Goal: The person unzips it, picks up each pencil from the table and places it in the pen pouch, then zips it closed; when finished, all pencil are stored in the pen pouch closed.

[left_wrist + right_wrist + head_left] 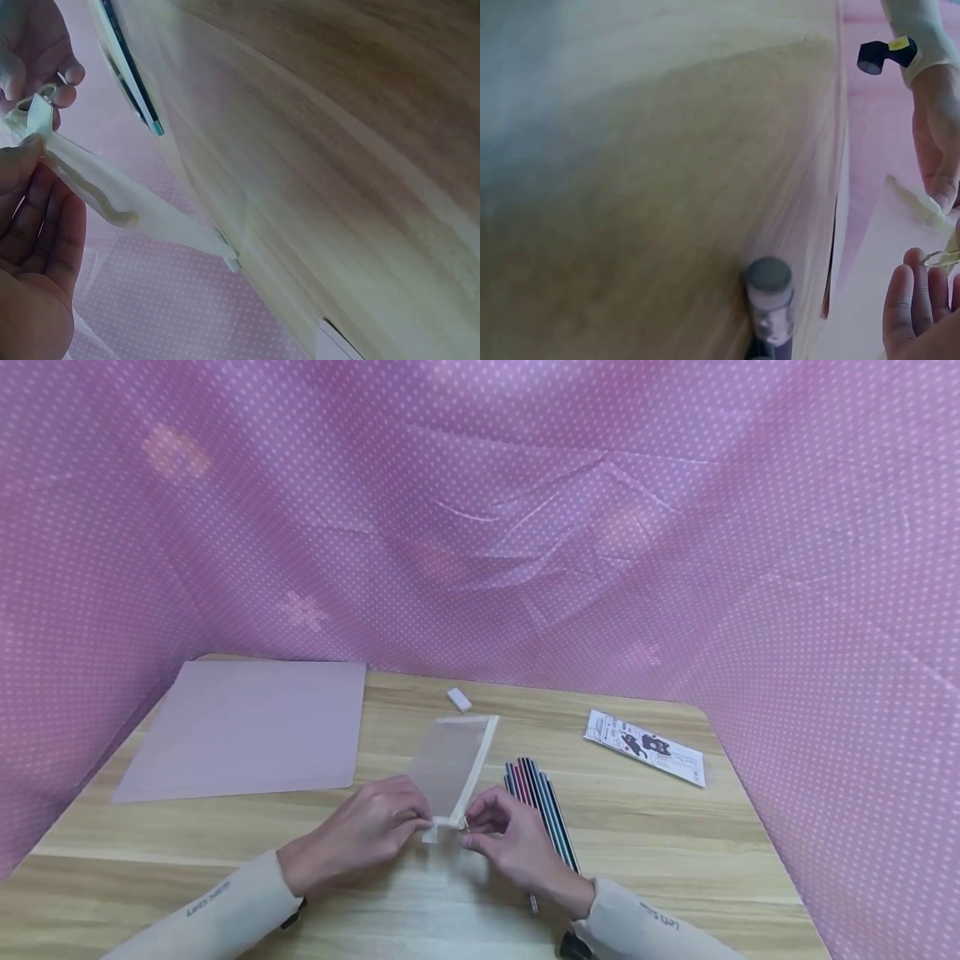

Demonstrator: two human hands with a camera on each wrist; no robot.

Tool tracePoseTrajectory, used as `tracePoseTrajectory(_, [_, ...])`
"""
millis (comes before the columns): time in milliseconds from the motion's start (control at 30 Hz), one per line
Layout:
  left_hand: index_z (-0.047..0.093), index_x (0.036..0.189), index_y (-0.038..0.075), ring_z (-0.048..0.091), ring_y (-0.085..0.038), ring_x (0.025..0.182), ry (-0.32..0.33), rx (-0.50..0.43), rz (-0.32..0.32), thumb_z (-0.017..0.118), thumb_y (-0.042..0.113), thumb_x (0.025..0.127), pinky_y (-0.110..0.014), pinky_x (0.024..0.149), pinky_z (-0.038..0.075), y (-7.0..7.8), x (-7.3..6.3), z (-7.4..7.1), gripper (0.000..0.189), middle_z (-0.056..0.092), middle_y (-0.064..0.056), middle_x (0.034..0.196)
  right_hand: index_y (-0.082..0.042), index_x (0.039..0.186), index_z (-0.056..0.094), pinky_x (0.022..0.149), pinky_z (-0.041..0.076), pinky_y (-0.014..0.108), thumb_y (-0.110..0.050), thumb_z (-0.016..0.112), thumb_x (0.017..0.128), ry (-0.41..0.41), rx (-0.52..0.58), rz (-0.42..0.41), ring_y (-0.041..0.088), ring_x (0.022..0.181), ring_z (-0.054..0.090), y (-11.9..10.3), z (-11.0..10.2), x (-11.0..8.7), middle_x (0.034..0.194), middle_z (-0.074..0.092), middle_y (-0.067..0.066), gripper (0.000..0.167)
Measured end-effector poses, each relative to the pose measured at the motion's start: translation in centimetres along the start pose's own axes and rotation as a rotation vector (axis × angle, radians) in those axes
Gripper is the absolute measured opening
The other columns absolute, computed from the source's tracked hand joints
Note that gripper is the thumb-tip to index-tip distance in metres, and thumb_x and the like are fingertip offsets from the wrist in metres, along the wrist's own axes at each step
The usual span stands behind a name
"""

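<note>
A sheer mesh pouch (448, 758) with a cream zipper edge (475, 770) slants up from the table between both hands. Its near corner is pinched between the thumb and fingers of the left hand (367, 827); in the left wrist view the pouch (112, 187) stretches away from that grip. The right hand (513, 839) holds the small looped pull (46, 94) at the zipper's near end. In the right wrist view the pull's loop (939, 259) lies against the right hand's fingertips. Several pencils (546, 806) lie beside and partly under the right hand.
A white eraser (459, 699) lies beyond the pouch. To the right is a flat package (645, 748) printed with dark cartoon animals. A large pale sheet (247, 727) covers the table's back left. Pink dotted cloth (525, 527) hangs around the wooden table (660, 868).
</note>
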State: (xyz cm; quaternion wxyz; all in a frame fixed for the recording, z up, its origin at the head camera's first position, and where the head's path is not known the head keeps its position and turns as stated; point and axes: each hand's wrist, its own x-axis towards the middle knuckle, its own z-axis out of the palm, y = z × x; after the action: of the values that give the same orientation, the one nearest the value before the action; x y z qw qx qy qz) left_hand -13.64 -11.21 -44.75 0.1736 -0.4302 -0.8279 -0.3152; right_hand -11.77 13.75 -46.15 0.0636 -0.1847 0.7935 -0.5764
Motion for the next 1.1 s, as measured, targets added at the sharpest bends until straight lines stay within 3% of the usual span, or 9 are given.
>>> tracePoseTrajectory(333, [0.074,0.084,0.015,0.065,0.000,0.081,0.019,0.020,0.037,0.081,0.007,0.080,-0.006,0.080,0.051,-0.33,0.12,0.13,0.011,0.071,0.009,0.083,-0.010,0.102,0.069,0.073,0.061,0.026,0.000,0.077,0.083,0.051,-0.080,-0.072,0.008,0.079,0.069,0.22,-0.16,-0.11,0.098,0.075,0.007,0.023])
tracePoseTrajectory(567, [0.074,0.083,0.015,0.064,0.000,0.079,0.027,0.045,0.054,0.082,0.007,0.080,-0.006,0.077,0.052,-0.32,0.01,0.22,0.011,0.071,0.009,0.082,-0.014,0.098,0.073,0.071,0.060,0.025,-0.009,0.078,0.084,0.092,-0.111,-0.058,0.007,0.079,0.069,0.14,-0.44,-0.21,0.098,0.077,0.003,0.016])
tracePoseTrajectory(933, [0.075,0.082,0.014,0.065,-0.001,0.078,0.062,0.066,0.120,0.081,0.003,0.078,-0.008,0.076,0.053,-0.22,0.08,0.26,0.013,0.070,0.008,0.082,-0.017,0.092,0.076,0.065,0.060,0.025,-0.009,0.079,0.084,0.151,-0.111,-0.095,0.004,0.073,0.068,-0.14,-0.64,0.08,0.089,0.078,-0.003,0.012])
tracePoseTrajectory(1100, [0.074,0.081,0.013,0.065,-0.002,0.079,0.073,0.080,0.154,0.080,0.000,0.077,-0.010,0.076,0.054,-0.29,0.19,0.29,0.015,0.070,0.007,0.082,-0.019,0.090,0.077,0.065,0.060,0.025,-0.009,0.080,0.083,0.150,-0.118,-0.054,0.007,0.070,0.069,-0.38,-0.92,0.29,0.087,0.078,-0.004,0.013])
